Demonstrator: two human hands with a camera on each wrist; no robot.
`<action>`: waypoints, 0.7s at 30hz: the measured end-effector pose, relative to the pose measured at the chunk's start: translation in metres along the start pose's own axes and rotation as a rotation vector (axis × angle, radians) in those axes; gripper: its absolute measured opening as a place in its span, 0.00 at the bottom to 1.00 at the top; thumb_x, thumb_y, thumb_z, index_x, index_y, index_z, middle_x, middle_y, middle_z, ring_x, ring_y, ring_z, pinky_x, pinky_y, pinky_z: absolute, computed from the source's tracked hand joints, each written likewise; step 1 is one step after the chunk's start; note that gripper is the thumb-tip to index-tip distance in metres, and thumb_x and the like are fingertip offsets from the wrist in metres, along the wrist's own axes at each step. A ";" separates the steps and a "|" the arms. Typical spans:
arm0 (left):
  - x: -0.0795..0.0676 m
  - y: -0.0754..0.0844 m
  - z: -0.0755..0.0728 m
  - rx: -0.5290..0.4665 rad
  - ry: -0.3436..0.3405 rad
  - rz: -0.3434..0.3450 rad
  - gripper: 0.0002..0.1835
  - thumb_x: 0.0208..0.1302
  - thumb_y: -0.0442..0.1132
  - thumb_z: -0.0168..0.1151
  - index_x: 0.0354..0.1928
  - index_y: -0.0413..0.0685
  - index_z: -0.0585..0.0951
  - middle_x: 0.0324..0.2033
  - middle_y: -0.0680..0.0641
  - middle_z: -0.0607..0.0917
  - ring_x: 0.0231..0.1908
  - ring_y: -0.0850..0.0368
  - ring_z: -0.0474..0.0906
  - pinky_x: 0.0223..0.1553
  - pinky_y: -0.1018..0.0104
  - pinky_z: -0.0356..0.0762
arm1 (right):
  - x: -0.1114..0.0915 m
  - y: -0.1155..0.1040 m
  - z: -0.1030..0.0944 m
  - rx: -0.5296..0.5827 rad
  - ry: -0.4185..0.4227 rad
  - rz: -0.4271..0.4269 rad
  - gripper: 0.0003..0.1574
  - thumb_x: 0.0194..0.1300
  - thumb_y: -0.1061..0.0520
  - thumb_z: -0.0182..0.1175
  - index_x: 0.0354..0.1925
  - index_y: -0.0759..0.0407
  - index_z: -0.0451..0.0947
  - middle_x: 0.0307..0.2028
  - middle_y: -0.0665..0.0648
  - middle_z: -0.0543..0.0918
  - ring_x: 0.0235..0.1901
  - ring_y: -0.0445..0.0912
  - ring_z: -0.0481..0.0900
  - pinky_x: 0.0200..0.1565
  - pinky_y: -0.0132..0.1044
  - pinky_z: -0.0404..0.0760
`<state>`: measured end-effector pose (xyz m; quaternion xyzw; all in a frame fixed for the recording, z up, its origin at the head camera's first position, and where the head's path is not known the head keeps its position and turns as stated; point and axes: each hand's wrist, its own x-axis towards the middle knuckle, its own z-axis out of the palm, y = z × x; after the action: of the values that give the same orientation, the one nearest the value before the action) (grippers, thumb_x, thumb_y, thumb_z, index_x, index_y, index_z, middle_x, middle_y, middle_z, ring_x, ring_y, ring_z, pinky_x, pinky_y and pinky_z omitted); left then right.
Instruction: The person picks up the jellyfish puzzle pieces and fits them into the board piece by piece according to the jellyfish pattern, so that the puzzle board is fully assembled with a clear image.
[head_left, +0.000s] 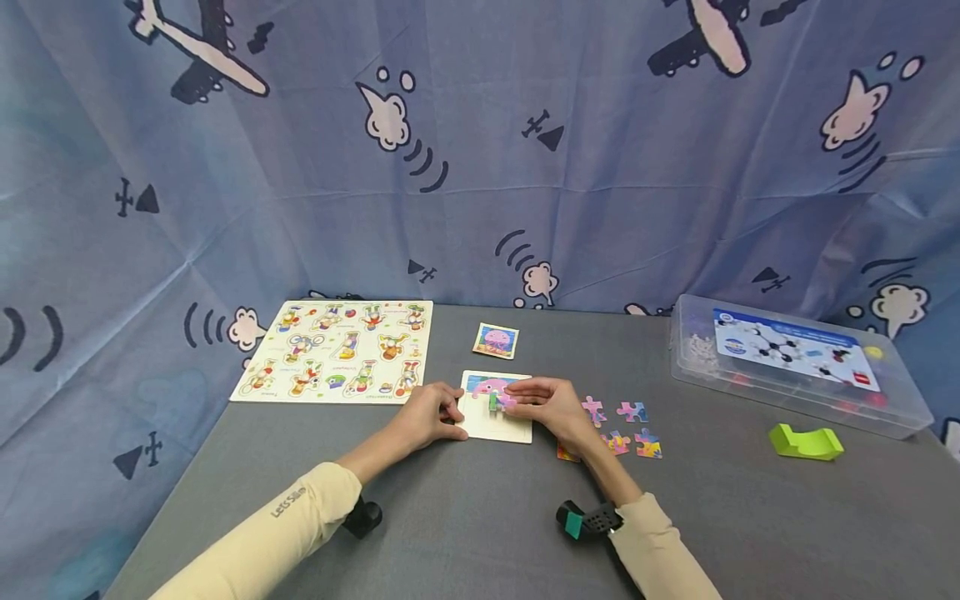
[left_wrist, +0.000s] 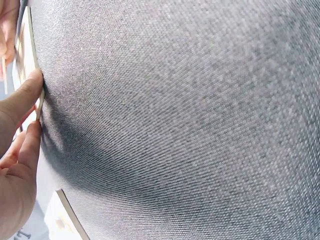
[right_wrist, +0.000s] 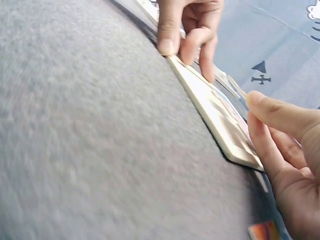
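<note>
A pale puzzle board lies on the grey table, with part of a pink and blue picture fitted along its top. My left hand holds the board's left edge, the thumb at the near corner and curled fingers farther up. Above the board, my right hand pinches a small pink and green puzzle piece between thumb and forefinger. Right of the board lie several loose puzzle pieces, one partly hidden under the right wrist. Both hands and the board's edge also show in the right wrist view.
Behind the board lies a small picture card with a pink sea creature. A large illustrated board rests at the left. Toward the right are a clear plastic case and a green curved block. A patterned blue curtain hangs behind.
</note>
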<state>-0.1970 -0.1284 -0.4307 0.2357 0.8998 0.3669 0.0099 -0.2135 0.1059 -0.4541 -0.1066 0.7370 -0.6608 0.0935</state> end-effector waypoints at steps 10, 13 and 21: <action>0.001 -0.004 0.002 0.009 0.000 0.013 0.11 0.39 0.33 0.79 0.21 0.39 0.83 0.46 0.35 0.84 0.49 0.43 0.80 0.42 0.62 0.78 | 0.007 0.003 0.024 0.008 -0.004 -0.101 0.22 0.50 0.72 0.69 0.46 0.77 0.78 0.43 0.71 0.83 0.41 0.51 0.84 0.39 0.28 0.78; 0.002 -0.004 0.002 0.005 0.002 0.008 0.11 0.39 0.32 0.79 0.21 0.39 0.83 0.45 0.36 0.84 0.49 0.43 0.80 0.42 0.62 0.78 | 0.010 0.004 0.030 -0.029 0.030 -0.137 0.21 0.50 0.72 0.70 0.44 0.77 0.79 0.41 0.71 0.84 0.39 0.52 0.85 0.38 0.27 0.78; 0.001 -0.003 0.001 -0.002 -0.001 0.011 0.11 0.39 0.32 0.79 0.21 0.38 0.83 0.45 0.35 0.83 0.49 0.43 0.80 0.41 0.65 0.79 | 0.016 0.003 0.044 -0.181 0.121 -0.176 0.17 0.47 0.70 0.72 0.39 0.72 0.83 0.36 0.65 0.86 0.32 0.46 0.86 0.34 0.26 0.78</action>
<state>-0.1992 -0.1293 -0.4328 0.2408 0.8981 0.3679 0.0086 -0.2164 0.0596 -0.4615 -0.1387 0.7856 -0.6026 -0.0195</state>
